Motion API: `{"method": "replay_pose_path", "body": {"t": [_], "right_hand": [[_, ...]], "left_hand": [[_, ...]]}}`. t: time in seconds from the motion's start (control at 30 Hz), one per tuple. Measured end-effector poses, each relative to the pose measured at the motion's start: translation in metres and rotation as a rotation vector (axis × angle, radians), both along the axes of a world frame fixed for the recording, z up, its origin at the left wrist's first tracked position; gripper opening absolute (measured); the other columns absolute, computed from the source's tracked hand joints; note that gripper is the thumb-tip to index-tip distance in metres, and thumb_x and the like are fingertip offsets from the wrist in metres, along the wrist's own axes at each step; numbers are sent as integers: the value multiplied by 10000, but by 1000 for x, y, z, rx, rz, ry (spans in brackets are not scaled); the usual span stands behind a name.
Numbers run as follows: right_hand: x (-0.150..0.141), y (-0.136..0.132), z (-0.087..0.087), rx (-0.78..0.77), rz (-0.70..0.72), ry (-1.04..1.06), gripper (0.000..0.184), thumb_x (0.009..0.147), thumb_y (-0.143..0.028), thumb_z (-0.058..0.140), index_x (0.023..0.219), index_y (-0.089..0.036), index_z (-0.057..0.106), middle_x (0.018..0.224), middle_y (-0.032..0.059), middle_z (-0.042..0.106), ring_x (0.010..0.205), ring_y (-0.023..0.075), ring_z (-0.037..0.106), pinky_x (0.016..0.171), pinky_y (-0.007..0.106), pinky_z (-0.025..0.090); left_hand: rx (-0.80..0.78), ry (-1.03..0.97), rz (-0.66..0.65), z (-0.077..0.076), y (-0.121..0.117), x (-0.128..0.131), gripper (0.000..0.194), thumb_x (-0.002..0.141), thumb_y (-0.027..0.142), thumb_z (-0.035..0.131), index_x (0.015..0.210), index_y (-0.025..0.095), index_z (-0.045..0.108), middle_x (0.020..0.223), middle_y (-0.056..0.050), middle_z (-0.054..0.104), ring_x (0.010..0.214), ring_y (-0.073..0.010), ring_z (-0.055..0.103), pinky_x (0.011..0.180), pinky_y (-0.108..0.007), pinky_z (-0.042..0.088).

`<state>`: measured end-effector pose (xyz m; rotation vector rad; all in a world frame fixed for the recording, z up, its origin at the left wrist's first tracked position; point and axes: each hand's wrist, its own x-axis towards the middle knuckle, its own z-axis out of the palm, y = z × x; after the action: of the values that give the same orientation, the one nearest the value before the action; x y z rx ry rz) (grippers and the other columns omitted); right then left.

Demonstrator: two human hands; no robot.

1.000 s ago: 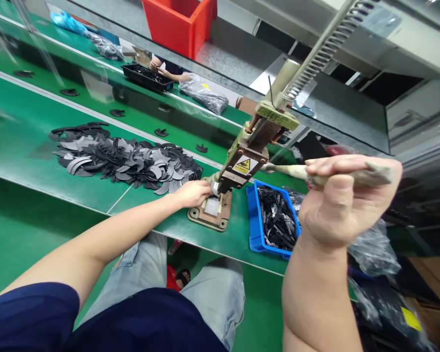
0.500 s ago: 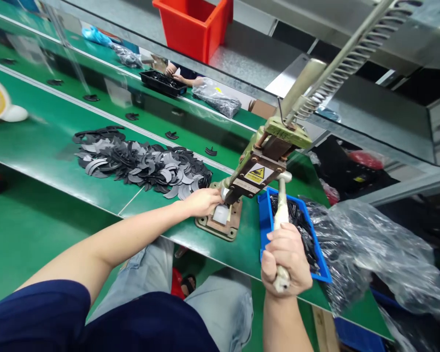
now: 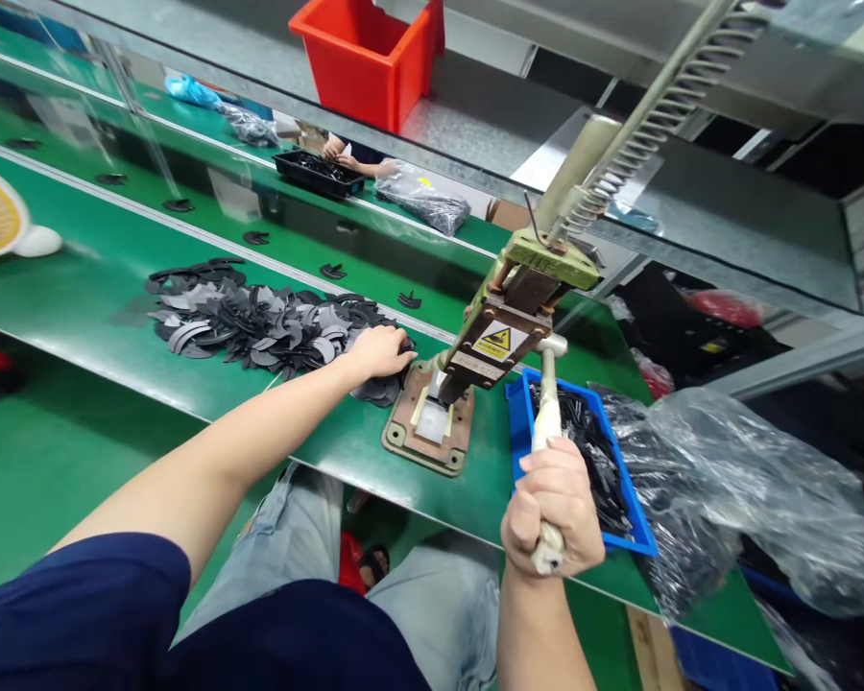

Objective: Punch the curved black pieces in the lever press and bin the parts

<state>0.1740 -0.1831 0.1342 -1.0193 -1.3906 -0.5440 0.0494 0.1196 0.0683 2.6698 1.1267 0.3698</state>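
Observation:
My right hand [image 3: 556, 504] is wrapped round the white-taped lever [image 3: 549, 408] of a green hand press [image 3: 500, 331]. The press carries a yellow warning label. Below its ram, a pale grey plate [image 3: 432, 420] sits on the brown, bolted base [image 3: 398, 437]. My left hand [image 3: 380, 352] is at the right end of a heap of dark grey curved pieces [image 3: 259, 321], to the left of the press. Its fingers are bent down, with something dark between thumb and forefinger that I cannot make out.
Right of the press, a blue tray [image 3: 640, 528] holds dark parts beside clear plastic bags [image 3: 756, 480]. Behind the heap, a green belt [image 3: 288, 257] carries spaced dark pieces. A red bin [image 3: 352, 67] stands on the metal shelf above. Across the belt, another person's hands [image 3: 342, 154] are over a black tray [image 3: 309, 180].
My left hand has moved from the press base up and left to the heap, uncovering more of the base. My right hand stays on the lever. The camera view has shifted slightly.

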Motion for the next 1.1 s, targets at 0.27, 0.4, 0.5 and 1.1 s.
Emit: {"method": "replay_pose_path", "body": {"t": [0.27, 0.4, 0.5, 1.1], "right_hand": [[2, -1, 1, -21, -3, -23, 194, 838, -143, 641, 703, -235, 536, 696, -43, 608, 711, 191, 650, 910, 576, 573], [2, -1, 0, -4, 1, -22, 194, 834, -152, 646, 705, -239, 529, 677, -39, 601, 708, 196, 649, 908, 580, 573], [1, 0, -1, 6, 10, -9, 182, 823, -140, 643, 708, -233, 536, 680, -36, 604, 707, 197, 648, 899, 580, 570], [0, 1, -1, -9, -5, 11, 197, 839, -184, 648, 692, -233, 525, 674, -43, 608, 696, 178, 650, 906, 573, 577]], "left_hand": [[-125, 62, 51, 3, 1, 31, 329, 859, 350, 717, 1137, 175, 726, 1142, -173, 781, 1072, -324, 741, 941, -393, 552], [-131, -22, 54, 16, 8, 10, 259, 923, 283, 615, 1138, 183, 720, 1111, -117, 787, 1017, -254, 738, 899, -328, 552], [-107, -113, -1, 33, 12, -28, 257, 939, 269, 580, 1150, 185, 701, 1021, -71, 771, 930, -208, 717, 868, -295, 547], [-179, -311, -301, -35, -97, -85, 253, 984, 255, 588, 1229, 231, 650, 1094, -81, 732, 976, -222, 718, 887, -344, 590]]}}
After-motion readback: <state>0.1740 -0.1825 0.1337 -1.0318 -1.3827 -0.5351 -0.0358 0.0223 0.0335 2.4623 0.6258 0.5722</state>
